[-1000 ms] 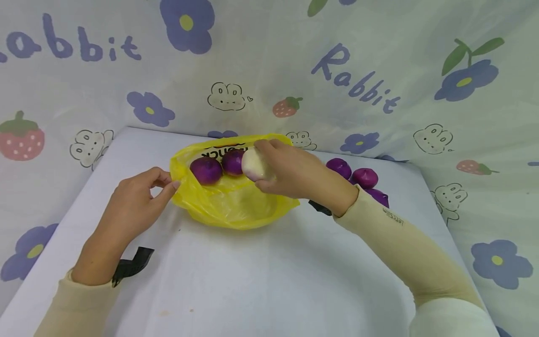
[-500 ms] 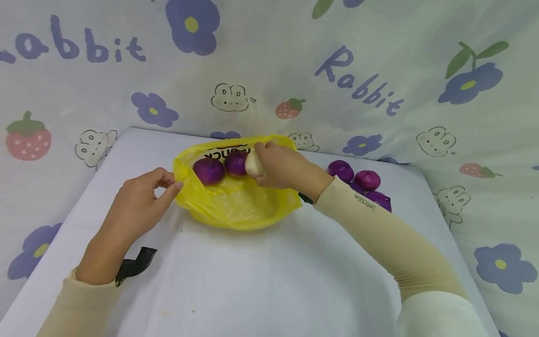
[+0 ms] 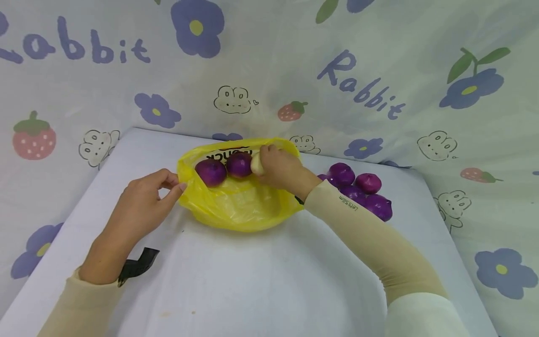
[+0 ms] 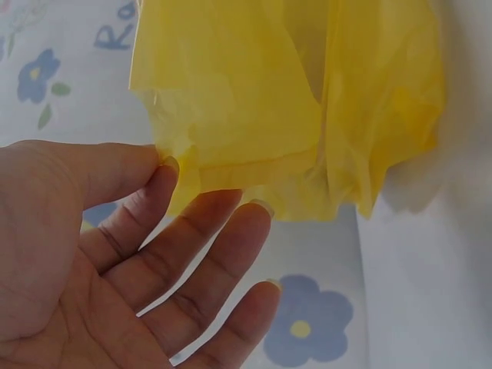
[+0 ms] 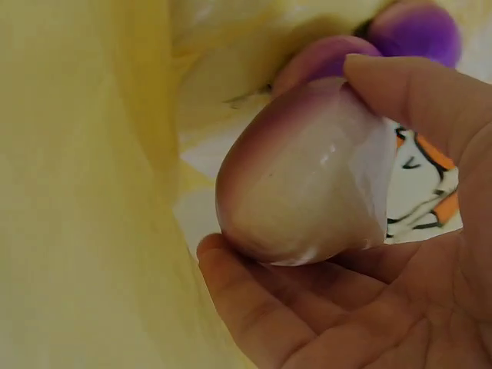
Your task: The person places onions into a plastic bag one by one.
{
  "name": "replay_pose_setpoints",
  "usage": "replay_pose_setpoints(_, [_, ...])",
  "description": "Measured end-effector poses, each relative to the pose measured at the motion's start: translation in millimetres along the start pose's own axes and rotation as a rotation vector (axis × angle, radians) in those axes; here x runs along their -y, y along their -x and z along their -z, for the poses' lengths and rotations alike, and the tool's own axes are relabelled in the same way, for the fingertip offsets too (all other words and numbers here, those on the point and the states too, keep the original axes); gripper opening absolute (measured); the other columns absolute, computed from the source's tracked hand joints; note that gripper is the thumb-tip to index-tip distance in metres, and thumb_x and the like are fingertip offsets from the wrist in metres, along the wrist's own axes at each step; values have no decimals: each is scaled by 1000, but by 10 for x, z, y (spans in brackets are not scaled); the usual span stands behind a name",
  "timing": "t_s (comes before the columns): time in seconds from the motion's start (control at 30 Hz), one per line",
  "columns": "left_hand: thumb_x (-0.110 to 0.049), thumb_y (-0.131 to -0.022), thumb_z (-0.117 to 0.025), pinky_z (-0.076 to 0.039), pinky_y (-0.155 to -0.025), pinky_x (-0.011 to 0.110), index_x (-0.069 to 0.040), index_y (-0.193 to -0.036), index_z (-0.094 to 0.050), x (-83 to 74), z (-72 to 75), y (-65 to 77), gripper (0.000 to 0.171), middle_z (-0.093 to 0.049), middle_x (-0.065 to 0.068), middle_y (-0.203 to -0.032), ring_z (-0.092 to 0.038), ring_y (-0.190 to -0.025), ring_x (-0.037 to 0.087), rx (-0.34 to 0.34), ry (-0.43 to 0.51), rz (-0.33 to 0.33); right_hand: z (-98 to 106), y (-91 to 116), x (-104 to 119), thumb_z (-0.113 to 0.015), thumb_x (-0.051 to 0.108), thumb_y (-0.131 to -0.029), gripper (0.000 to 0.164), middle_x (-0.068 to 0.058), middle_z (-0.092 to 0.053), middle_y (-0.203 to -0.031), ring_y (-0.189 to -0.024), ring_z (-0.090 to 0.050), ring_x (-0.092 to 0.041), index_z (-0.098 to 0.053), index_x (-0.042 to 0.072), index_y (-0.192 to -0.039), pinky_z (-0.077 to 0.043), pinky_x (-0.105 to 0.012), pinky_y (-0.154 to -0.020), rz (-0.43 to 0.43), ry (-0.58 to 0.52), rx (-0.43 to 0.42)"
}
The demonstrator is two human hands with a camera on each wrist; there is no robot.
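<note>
Right now the pale onion (image 5: 307, 177), flushed purple along one side, sits clamped in my right hand (image 3: 280, 171), thumb on one side of it and fingers curled against the other. I hold it inside the mouth of the yellow bag (image 3: 240, 210), toward the bag's right end, with the hand reaching in over the rim. Just beside it, to the left, are a purple onion (image 3: 239, 164) and then another purple onion (image 3: 211, 172), both inside the bag against its printed back wall (black letters there, partly covered). My left hand (image 3: 143, 206) pinches the bag's left edge between thumb and forefinger, its other fingers spread apart. A black strap (image 3: 136, 266) shows at that wrist. Out to the right, beyond my right forearm, a cluster of onions (image 3: 378, 207) rests on the white table (image 3: 261, 281), some of them partly hidden by my beige sleeve (image 3: 358, 234). Behind everything hangs a pale cloth (image 3: 269, 56) printed with flowers, strawberries, rabbits and the word "Rabbit".
</note>
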State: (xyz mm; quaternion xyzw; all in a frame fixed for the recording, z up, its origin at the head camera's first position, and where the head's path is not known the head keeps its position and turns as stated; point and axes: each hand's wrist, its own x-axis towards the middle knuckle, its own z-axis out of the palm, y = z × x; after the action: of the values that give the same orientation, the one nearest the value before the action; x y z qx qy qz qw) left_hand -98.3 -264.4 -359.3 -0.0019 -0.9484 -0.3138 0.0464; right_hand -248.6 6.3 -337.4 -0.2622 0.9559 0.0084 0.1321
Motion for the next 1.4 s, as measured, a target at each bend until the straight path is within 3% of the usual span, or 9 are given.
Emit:
replay_pose_setpoints(0.27, [-35, -106, -62, -52, -79, 52, -7, -113, -67, -1, -20, -14, 29, -73, 14, -110, -61, -92, 34, 6, -6, -4, -90, -95, -50, -75, 38, -97, 70, -18, -53, -134, -107, -60, -31, -41, 2, -148, -55, -43, -99, -50, -49, -14])
replay_pose_setpoints(0.47, [-35, -106, -63, -51, -78, 51, -7, -113, -67, 19, -32, -22, 30, -73, 14, -109, -60, -92, 34, 6, -5, -6, -135, -148, -56, -72, 39, -99, 64, -19, -54, -130, -104, -59, -30, -46, 3, -145, -55, -42, -100, -34, -74, -39])
replay_pose_setpoints(0.7, [-35, -106, -63, -51, -79, 51, -6, -113, -67, 10, -35, -23, 30, -72, 14, -108, -60, -93, 34, 5, -4, -7, -188, -160, -56, -74, 42, -97, 68, -23, -48, -138, -99, -60, -29, -45, 5, -148, -58, -43, -95, -73, -115, -40])
replay_pose_setpoints(1.17, [-34, -106, -63, -52, -81, 57, -6, -113, -68, 1, -26, -11, 29, -73, 15, -110, -62, -95, 37, -1, 4, -14, -329, -271, -70, -68, 39, -101, 68, -26, -46, -142, -106, -58, -33, -41, 1, -151, -59, -48, -92, -121, -51, -28])
replay_pose_setpoints(1.4, [-34, -106, -62, -52, -81, 56, -6, -113, -68, 6, -32, -12, 29, -73, 15, -110, -62, -95, 36, 2, 6, -28, -380, -272, -60, -62, 42, -103, 62, -21, -54, -124, -103, -60, -31, -47, -7, -139, -58, -46, -94, -160, -55, -83])
